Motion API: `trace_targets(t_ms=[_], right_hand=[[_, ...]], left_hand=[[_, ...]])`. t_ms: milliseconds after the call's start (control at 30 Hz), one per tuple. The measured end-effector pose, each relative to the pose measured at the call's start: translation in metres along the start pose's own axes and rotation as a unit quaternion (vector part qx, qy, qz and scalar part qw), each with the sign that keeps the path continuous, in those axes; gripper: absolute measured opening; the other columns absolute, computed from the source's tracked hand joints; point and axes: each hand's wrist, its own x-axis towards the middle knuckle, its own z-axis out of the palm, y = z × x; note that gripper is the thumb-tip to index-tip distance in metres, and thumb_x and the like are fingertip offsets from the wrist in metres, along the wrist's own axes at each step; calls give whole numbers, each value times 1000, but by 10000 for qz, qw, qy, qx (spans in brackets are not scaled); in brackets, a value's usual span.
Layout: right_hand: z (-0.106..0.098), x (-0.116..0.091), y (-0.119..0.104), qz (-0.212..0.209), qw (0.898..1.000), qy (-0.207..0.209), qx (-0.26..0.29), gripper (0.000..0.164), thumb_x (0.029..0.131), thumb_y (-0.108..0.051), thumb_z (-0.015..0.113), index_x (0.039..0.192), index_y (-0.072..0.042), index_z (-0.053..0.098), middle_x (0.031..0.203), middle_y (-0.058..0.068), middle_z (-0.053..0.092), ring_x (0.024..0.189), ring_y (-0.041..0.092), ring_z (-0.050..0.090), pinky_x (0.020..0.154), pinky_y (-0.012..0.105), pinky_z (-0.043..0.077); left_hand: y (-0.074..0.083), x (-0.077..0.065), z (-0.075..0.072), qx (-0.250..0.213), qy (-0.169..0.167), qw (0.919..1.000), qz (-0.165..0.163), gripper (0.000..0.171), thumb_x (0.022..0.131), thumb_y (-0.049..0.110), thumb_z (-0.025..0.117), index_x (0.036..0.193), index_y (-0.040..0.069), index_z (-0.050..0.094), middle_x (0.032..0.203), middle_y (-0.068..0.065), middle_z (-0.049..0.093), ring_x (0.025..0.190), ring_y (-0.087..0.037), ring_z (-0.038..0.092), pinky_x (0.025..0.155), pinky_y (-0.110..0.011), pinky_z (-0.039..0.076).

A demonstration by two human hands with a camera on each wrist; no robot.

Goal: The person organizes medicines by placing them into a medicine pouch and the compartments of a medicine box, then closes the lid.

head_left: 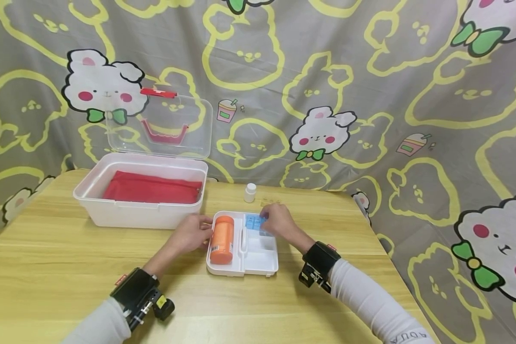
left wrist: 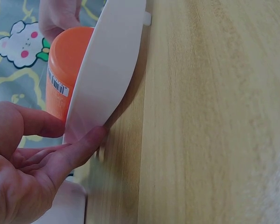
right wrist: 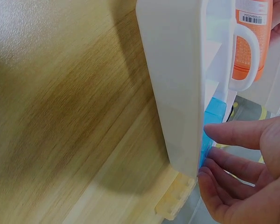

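In the head view, a white divided tray [head_left: 258, 262] with a central handle [head_left: 243, 240] lies on the table. An orange bottle [head_left: 222, 240] with a barcode label lies on its side in the left compartment. My left hand [head_left: 192, 232] holds the tray's left edge; the left wrist view shows a finger at the rim and the thumb against the outer wall [left wrist: 105, 60]. At the back right compartment, my right hand [head_left: 278, 220] pinches a blue pill organizer [head_left: 253, 221]. The right wrist view has its fingertips on the blue plastic [right wrist: 215, 112], close to the tray's rim.
Left of the tray stands a white storage box [head_left: 142, 216] with its clear lid [head_left: 198, 129] raised and a red pouch [head_left: 150, 187] inside. A small white bottle [head_left: 250, 193] stands behind the tray. A patterned curtain [head_left: 258, 62] hangs along the back and right.
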Motion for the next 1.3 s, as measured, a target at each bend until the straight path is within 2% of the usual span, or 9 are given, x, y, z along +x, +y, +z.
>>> trace_targets(t_ms=[300,467,600,867,1000,1167,1300], right_hand=[[-3,1,-1,-29,10000,-55,30,31,71,4,76,101,1,78,98,13,76,91,26,69,83,38,59],[-8,6,-3,-121,9998,82,103,28,72,1,75,100,1,78,97,13,76,93,27,69,84,39,58],[-13,13,-7,-164,9994,227,179,25,76,-4,75,101,1,77,95,13,75,91,27,68,82,40,57],[-19,35,-10,-35,9981,533,298,31,84,-12,73,110,5,74,96,16,75,86,27,69,75,37,57],[-22,47,-13,31,9967,711,381,31,86,-12,70,111,6,73,98,19,76,84,30,70,80,41,58],[-25,60,-19,316,9958,793,336,35,90,-17,68,117,4,71,114,19,74,108,37,67,96,46,55],[-25,69,-24,598,9949,741,343,36,92,-22,66,118,2,70,121,19,71,118,39,61,100,46,53]], left_hand=[[0,-1,0,67,-16,10000,-20,38,93,0,60,129,-13,60,120,-29,69,81,-24,75,63,-34,63],[-1,-1,-1,56,-22,10000,-48,38,94,1,60,130,-12,60,121,-29,68,84,-24,75,63,-33,63],[-1,-1,-1,43,6,10000,-50,38,93,1,61,130,-12,60,122,-29,68,84,-24,75,63,-33,63],[-1,0,0,35,30,10000,13,39,92,-1,60,128,-14,60,119,-30,69,83,-25,75,63,-33,63],[-2,0,1,20,33,10000,11,39,92,-1,60,128,-14,60,118,-30,69,83,-25,75,63,-33,63],[-2,0,1,-28,12,10000,-52,39,92,-1,60,129,-14,59,119,-30,69,84,-26,75,63,-33,63],[-1,1,0,-22,9,10000,-72,39,93,-1,59,129,-13,59,119,-30,69,86,-26,75,63,-34,64]])
